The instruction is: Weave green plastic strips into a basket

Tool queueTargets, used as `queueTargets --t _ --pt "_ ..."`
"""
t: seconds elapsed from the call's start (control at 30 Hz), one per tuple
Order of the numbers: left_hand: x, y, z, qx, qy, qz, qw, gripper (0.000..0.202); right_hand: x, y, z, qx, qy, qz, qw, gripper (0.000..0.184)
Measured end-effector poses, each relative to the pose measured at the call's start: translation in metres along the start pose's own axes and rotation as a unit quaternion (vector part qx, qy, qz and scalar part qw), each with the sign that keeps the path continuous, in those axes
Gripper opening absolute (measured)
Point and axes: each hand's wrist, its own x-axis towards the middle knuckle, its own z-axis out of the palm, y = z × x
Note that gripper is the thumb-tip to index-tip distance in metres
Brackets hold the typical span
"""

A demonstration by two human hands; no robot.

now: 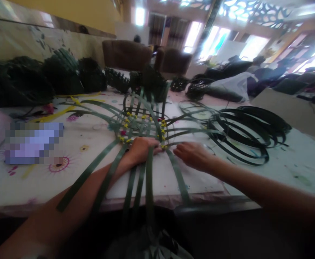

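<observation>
A flat woven base of dark green strips (144, 126) with small yellow ties lies on the table (295, 162) in front of me. Long loose green strips fan out from it on all sides, several hanging over the near edge. My left hand (141, 149) rests fingers-down on the near edge of the weave, closed over the strips there. My right hand (192, 154) lies just right of it, fingers curled and pinching at the weave's near right corner; what it pinches is too blurred to name.
A coil of dark green strips (249, 133) lies to the right. Finished dark woven baskets (60, 73) line the back left. A blurred-out patch (33, 142) sits at left. Chairs (126, 54) and dark bags stand behind.
</observation>
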Motion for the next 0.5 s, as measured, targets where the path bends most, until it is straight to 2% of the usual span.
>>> queueTargets --t 0.07,0.13,0.27,0.37,0.5 --pt "0.001 0.000 0.001 0.007 -0.004 0.002 1.000 0.023 -0.002 -0.009 0.002 0.003 0.038 0.060 0.997 0.018" --pt "0.002 0.000 0.001 0.016 -0.005 0.003 1.000 0.020 0.002 -0.014 0.000 0.004 0.086 0.081 0.993 0.018" --pt "0.002 0.002 0.000 0.019 -0.007 0.011 1.000 0.018 0.012 -0.019 0.001 0.057 0.152 0.069 0.984 0.021" --pt "0.002 0.003 -0.002 0.019 -0.008 0.002 1.000 0.021 0.015 -0.020 0.014 0.123 0.161 0.084 0.976 0.023" --pt "0.001 0.003 -0.004 -0.009 -0.017 -0.004 1.000 0.017 0.015 -0.020 0.034 0.126 0.189 0.068 0.971 0.023"
